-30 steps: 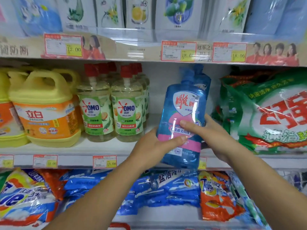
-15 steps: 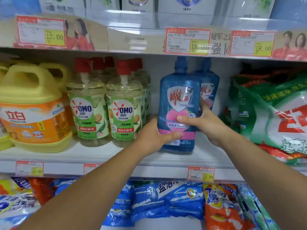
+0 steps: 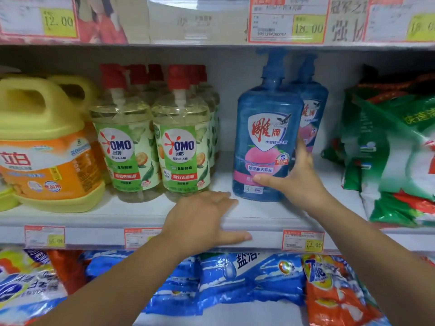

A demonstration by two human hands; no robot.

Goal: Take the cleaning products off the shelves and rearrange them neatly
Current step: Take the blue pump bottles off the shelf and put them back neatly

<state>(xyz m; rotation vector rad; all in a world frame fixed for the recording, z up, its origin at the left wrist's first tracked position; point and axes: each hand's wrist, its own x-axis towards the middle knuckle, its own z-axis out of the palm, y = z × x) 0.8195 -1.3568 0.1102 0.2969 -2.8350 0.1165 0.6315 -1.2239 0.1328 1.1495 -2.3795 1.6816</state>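
2 arms show, both uncovered. The left forearm [image 3: 122,278] is bare along all of its visible length, down to the left hand [image 3: 202,222]. The right forearm [image 3: 376,250] is likewise bare down to the right hand [image 3: 299,182]. Both hands are bare, and the nails on the 2 thumbs are short and plain.

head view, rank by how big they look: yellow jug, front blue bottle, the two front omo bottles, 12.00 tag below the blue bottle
1. yellow jug, partly cut off at the left
2. front blue bottle
3. left OMO bottle and right OMO bottle: alike, tied
4. 12.00 tag
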